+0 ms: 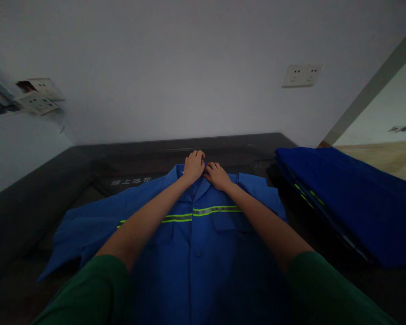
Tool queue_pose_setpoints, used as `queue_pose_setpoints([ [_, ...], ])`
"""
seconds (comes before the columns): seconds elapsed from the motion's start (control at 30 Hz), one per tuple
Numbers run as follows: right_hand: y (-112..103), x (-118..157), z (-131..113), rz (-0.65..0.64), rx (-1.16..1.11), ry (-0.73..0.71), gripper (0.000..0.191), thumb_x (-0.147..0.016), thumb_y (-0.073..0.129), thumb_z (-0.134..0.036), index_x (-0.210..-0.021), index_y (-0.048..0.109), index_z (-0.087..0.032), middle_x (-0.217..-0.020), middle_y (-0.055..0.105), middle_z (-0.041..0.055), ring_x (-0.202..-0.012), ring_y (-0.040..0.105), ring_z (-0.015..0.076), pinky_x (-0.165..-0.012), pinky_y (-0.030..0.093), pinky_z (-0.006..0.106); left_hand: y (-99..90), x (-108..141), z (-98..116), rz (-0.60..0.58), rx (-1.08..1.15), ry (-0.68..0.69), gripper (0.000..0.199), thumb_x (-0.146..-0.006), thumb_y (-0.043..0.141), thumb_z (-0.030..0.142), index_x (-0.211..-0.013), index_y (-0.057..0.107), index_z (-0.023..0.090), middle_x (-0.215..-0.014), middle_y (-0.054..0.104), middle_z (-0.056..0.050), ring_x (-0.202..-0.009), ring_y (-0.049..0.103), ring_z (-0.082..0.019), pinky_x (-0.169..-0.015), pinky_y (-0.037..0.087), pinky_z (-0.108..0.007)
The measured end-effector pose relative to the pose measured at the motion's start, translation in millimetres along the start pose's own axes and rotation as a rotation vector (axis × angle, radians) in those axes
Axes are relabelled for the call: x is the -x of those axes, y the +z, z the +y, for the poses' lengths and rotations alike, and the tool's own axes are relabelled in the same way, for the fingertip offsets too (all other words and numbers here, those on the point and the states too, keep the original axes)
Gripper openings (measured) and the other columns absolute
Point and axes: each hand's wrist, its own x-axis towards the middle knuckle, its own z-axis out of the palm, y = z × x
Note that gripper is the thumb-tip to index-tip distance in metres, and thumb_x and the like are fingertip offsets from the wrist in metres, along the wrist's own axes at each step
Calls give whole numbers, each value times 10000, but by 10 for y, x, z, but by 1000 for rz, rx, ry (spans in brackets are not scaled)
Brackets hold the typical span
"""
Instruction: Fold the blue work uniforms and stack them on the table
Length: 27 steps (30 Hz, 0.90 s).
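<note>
Shirt is lying front-up on a dark bench, collar at the far end, hem running out of the frame at the bottom. It's blue, with yellow-green stripes across the chest, a button showing on the front below them and a pocket flap on the right side of the picture. One shirt sleeve is stretched way out to the left; the other is partly behind the right forearm.

Both hands are up at the collar, right next to each other. Left hand sits a bit farther up, fingers bent over the neck area. Right hand is just beside it, fingers curled down onto the collar too. Fingertips are kinda hidden, so can't tell if either one is actually pinching the fabric or only resting on it. Green cuffs on the person's own arms, btw.

Off to the right there's a folded stack of darker blue cloth, with bits of yellow-green peeking out along its edge. Pale lettering shows on the bench just past the left shoulder. Behind it all, a plain wall with sockets.
</note>
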Motion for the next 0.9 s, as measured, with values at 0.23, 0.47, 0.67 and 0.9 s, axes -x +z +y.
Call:
queue_pose_setpoints([
  [0.23, -65, -16, -21, -20, -11, -9, 251, -936, 500, -329, -1089, 599, -155, -1255, 513, 148, -1161, 415, 283, -920, 439, 407, -236, 664, 25, -461, 35, -127, 541, -869, 406, 642, -842, 665, 168, -877, 707, -124, -857, 666, -261, -728, 476, -305],
  [0.47, -252, -106, -98, -29, -45, 52, 221, -918, 537, -285, -1083, 595, -151, -1242, 500, 124, -1170, 418, 261, -944, 431, 383, -206, 742, 100, -311, 181, -217, 292, -833, 614, 265, -1089, 604, 124, -1008, 689, -123, -938, 656, -235, -797, 487, -292],
  [0.67, -233, -19, -115, -58, -30, 124, 285, -911, 546, -332, -1157, 584, -193, -1318, 473, 126, -1179, 429, 280, -913, 450, 409, -288, 851, -12, -305, 241, -150, 362, -783, 654, 136, -1134, 568, 157, -879, 670, -20, -817, 652, -154, -780, 504, -252],
  [0.9, -158, 84, -118, -41, -41, 162, 360, -961, 427, -400, -1266, 535, -241, -1364, 471, 119, -1217, 423, 285, -971, 393, 447, -249, 1105, -9, -197, -100, 168, 373, -897, 526, 207, -1268, 535, 252, -1297, 548, -69, -1178, 503, -236, -939, 432, -383],
])
